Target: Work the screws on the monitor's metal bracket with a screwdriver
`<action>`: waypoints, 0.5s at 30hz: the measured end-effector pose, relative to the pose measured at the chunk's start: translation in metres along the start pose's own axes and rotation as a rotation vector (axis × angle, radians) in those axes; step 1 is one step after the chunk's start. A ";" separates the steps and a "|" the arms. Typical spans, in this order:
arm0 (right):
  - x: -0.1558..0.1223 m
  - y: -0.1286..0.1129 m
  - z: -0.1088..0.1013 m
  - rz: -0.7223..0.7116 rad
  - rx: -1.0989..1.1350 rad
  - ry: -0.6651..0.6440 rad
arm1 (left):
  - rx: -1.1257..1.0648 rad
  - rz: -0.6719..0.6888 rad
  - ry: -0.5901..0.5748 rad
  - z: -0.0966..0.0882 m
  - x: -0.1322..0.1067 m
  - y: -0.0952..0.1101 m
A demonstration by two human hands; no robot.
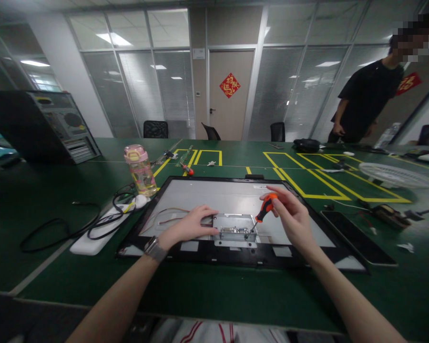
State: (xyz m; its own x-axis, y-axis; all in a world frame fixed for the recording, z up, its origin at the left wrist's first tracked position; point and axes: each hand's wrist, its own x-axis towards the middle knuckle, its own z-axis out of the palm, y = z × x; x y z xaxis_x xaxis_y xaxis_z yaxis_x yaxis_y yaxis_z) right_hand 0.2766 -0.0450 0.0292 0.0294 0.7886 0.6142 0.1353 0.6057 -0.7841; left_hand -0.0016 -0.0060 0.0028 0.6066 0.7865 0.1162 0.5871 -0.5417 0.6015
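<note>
Gripping screwdriver (267, 207), tip at bracket (234, 220): right hand (292, 218). Left hand (191, 224) unclenched at bracket's nine-o'clock edge. Black slab (355, 236) beside panel (214, 195) at three o'clock; bench (214, 293) margin at six.

We see a screwdriver (266, 207) with an orange-and-black handle, tilted, its thin shaft slanting down and left to a silver metal bracket (234, 222). The boxy bracket sits along the near side of a large panel (214, 193), pale grey with a black border, which lies flat on our green counter (214, 290).
</note>
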 end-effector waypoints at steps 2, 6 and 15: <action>0.000 0.003 -0.001 0.010 0.069 -0.027 | -0.004 -0.001 0.000 0.000 0.000 0.001; 0.000 0.005 -0.001 -0.004 0.065 0.002 | -0.005 -0.009 -0.003 -0.001 0.000 0.001; 0.001 0.002 -0.005 0.037 0.061 -0.077 | 0.001 -0.009 -0.004 0.001 0.000 -0.003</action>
State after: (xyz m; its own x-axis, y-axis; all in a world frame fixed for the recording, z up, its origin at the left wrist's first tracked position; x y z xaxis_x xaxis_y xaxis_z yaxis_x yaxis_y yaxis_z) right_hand 0.2820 -0.0436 0.0283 -0.0435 0.8148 0.5781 0.0750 0.5797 -0.8114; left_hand -0.0030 -0.0050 0.0007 0.6036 0.7900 0.1077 0.5928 -0.5350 0.6019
